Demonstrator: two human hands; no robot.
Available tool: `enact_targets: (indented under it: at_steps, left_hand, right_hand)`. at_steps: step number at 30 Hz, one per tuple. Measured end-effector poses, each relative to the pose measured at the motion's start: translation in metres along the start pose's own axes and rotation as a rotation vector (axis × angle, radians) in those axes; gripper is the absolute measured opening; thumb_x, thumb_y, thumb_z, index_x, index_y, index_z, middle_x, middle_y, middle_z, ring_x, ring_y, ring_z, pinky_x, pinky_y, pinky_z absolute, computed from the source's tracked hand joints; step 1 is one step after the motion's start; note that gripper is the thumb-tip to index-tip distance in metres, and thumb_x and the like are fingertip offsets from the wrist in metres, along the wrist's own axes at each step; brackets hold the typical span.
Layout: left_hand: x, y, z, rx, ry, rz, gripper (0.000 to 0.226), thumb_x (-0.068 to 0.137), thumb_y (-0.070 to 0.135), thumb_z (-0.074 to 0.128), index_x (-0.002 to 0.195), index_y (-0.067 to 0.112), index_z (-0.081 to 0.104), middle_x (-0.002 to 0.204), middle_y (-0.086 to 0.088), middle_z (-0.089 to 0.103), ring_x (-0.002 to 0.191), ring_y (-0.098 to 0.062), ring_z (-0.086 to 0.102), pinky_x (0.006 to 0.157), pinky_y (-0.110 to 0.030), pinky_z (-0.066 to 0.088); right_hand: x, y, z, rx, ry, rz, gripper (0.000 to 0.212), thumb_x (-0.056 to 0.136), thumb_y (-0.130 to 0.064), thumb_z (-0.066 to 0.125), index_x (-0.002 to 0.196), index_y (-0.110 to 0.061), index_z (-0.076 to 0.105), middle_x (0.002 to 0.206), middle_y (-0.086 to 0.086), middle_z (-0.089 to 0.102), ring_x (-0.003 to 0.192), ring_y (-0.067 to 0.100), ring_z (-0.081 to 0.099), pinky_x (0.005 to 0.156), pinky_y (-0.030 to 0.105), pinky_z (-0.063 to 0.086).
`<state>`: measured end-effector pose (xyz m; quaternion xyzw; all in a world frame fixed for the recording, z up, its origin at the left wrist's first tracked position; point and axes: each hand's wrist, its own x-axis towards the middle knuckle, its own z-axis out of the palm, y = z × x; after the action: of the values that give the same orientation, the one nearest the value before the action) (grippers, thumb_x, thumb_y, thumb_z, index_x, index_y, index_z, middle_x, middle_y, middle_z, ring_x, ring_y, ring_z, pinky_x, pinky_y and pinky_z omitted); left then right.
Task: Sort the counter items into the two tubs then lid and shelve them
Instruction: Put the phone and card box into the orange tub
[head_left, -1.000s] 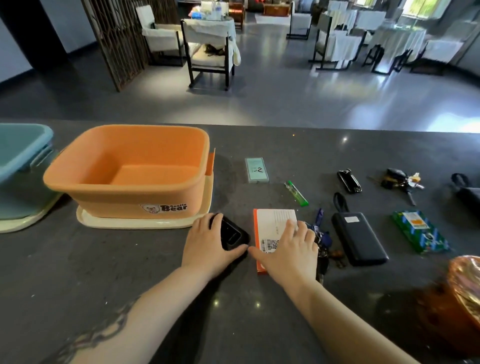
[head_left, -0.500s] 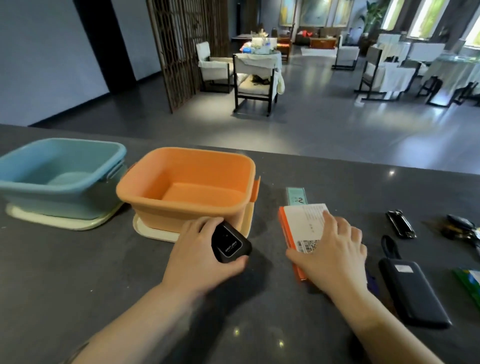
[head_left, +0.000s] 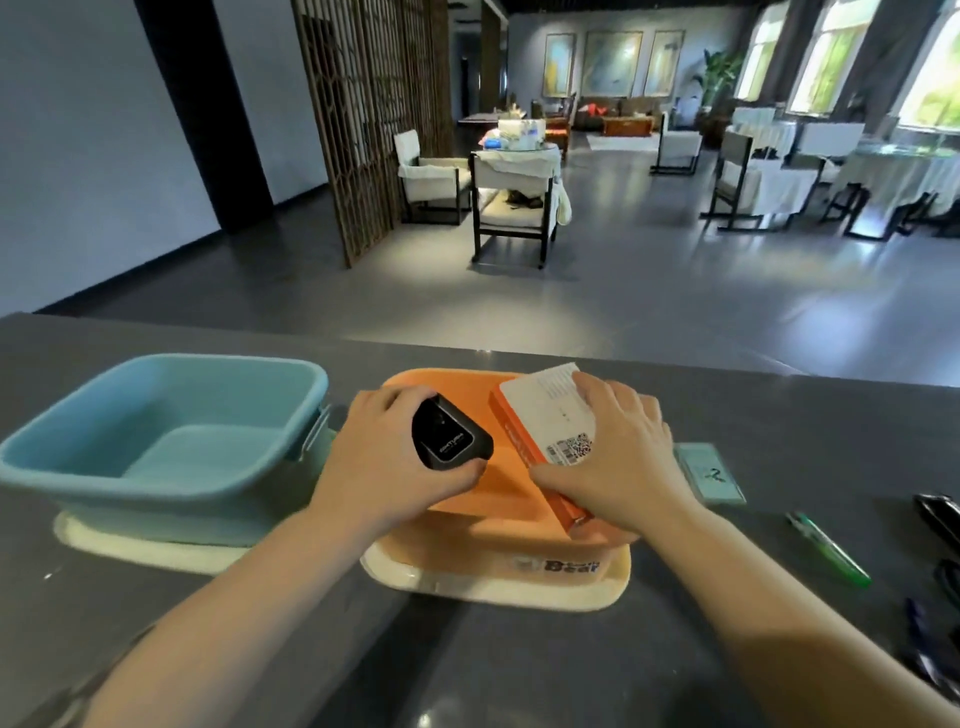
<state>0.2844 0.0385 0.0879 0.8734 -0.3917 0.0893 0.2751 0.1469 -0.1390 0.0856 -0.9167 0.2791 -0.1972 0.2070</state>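
Note:
My left hand (head_left: 382, 457) grips a small black device (head_left: 449, 439) above the orange tub (head_left: 467, 530). My right hand (head_left: 618, 457) holds an orange-and-white box (head_left: 545, 415), tilted, over the same tub's right side. The orange tub stands on a cream lid (head_left: 493, 584). To its left a blue tub (head_left: 156, 441) sits empty on another cream lid (head_left: 135, 545). Most of the orange tub's inside is hidden by my hands.
On the dark counter (head_left: 779, 415) to the right lie a pale green card box (head_left: 709, 473), a green lighter (head_left: 826, 548), a black item (head_left: 940, 519) at the edge and blue keys (head_left: 930, 644). Beyond the counter lies a hall with chairs and tables.
Both hands lifted their items off the counter and carried them left and up over the orange tub. The camera has turned left and risen.

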Motion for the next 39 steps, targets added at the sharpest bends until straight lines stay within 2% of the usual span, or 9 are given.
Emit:
enact_targets:
  at_steps: [7, 11, 16, 20, 22, 25, 32, 35, 39]
  left_hand:
    - [0.051, -0.066, 0.003, -0.009, -0.224, 0.108, 0.087, 0.046, 0.073, 0.056, 0.124, 0.037, 0.045, 0.12, 0.013, 0.05, 0.115, -0.014, 0.041, 0.097, -0.033, 0.041]
    - [0.059, -0.083, 0.013, -0.045, -0.364, 0.23, 0.087, 0.048, 0.067, 0.063, 0.127, 0.037, 0.043, 0.121, 0.021, 0.044, 0.117, -0.004, 0.036, 0.092, -0.023, 0.035]
    - [0.061, -0.09, 0.023, -0.029, -0.427, 0.319, 0.089, 0.051, 0.069, 0.065, 0.13, 0.04, 0.038, 0.125, 0.026, 0.037, 0.12, 0.004, 0.03, 0.097, -0.022, 0.035]
    - [0.068, -0.087, 0.027, 0.021, -0.498, 0.319, 0.088, 0.05, 0.074, 0.062, 0.128, 0.045, 0.036, 0.125, 0.028, 0.037, 0.12, 0.004, 0.03, 0.098, -0.029, 0.041]
    - [0.07, -0.087, 0.029, 0.046, -0.519, 0.313, 0.088, 0.049, 0.076, 0.061, 0.128, 0.046, 0.035, 0.125, 0.029, 0.037, 0.119, 0.003, 0.031, 0.097, -0.03, 0.043]
    - [0.072, -0.085, 0.03, 0.073, -0.525, 0.316, 0.09, 0.048, 0.077, 0.061, 0.128, 0.046, 0.035, 0.125, 0.029, 0.037, 0.118, 0.003, 0.033, 0.096, -0.029, 0.043]
    - [0.071, -0.088, 0.033, 0.127, -0.503, 0.352, 0.088, 0.048, 0.075, 0.061, 0.127, 0.045, 0.038, 0.118, 0.029, 0.04, 0.112, 0.003, 0.035, 0.09, -0.023, 0.043]
    - [0.07, -0.088, 0.035, 0.141, -0.498, 0.355, 0.085, 0.047, 0.074, 0.06, 0.125, 0.045, 0.039, 0.117, 0.029, 0.04, 0.111, 0.002, 0.035, 0.085, -0.022, 0.041]
    - [0.071, -0.087, 0.037, 0.15, -0.493, 0.357, 0.08, 0.046, 0.074, 0.06, 0.118, 0.045, 0.043, 0.111, 0.028, 0.044, 0.106, 0.001, 0.039, 0.084, -0.026, 0.046]
  right_hand:
    - [0.046, -0.019, 0.031, -0.012, -0.272, -0.004, 0.102, 0.058, -0.051, 0.076, 0.144, -0.043, 0.022, 0.147, -0.01, 0.03, 0.135, 0.018, 0.023, 0.11, 0.044, 0.027]
    - [0.056, -0.008, 0.043, -0.092, -0.478, -0.049, 0.105, 0.058, -0.042, 0.079, 0.142, -0.048, 0.018, 0.141, -0.012, 0.028, 0.13, 0.014, 0.02, 0.108, 0.044, 0.031]
    - [0.073, 0.017, 0.054, -0.19, -0.684, -0.12, 0.103, 0.062, -0.044, 0.078, 0.141, -0.053, 0.013, 0.146, -0.017, 0.02, 0.135, 0.011, 0.014, 0.112, 0.048, 0.02]
    - [0.086, 0.024, 0.07, -0.211, -0.77, -0.238, 0.101, 0.063, -0.039, 0.082, 0.144, -0.042, 0.022, 0.145, -0.014, 0.027, 0.133, 0.01, 0.021, 0.113, 0.036, 0.022]
    - [0.089, 0.024, 0.08, -0.209, -0.81, -0.257, 0.101, 0.063, -0.037, 0.082, 0.143, -0.042, 0.022, 0.144, -0.016, 0.028, 0.132, 0.008, 0.023, 0.112, 0.036, 0.025]
    - [0.093, 0.022, 0.091, -0.168, -0.836, -0.266, 0.101, 0.063, -0.031, 0.082, 0.144, -0.04, 0.022, 0.145, -0.016, 0.027, 0.132, 0.008, 0.025, 0.112, 0.036, 0.028]
    - [0.098, 0.005, 0.117, -0.066, -0.756, -0.339, 0.095, 0.06, -0.02, 0.082, 0.141, -0.026, 0.034, 0.133, -0.005, 0.045, 0.118, 0.011, 0.04, 0.099, 0.029, 0.038]
    - [0.098, -0.001, 0.12, 0.008, -0.726, -0.32, 0.083, 0.064, -0.019, 0.081, 0.135, -0.028, 0.04, 0.128, -0.007, 0.05, 0.113, 0.013, 0.05, 0.094, 0.037, 0.047]
    - [0.095, 0.002, 0.117, -0.023, -0.667, -0.366, 0.078, 0.071, -0.028, 0.081, 0.138, -0.021, 0.043, 0.138, -0.007, 0.049, 0.125, 0.01, 0.043, 0.106, 0.026, 0.033]
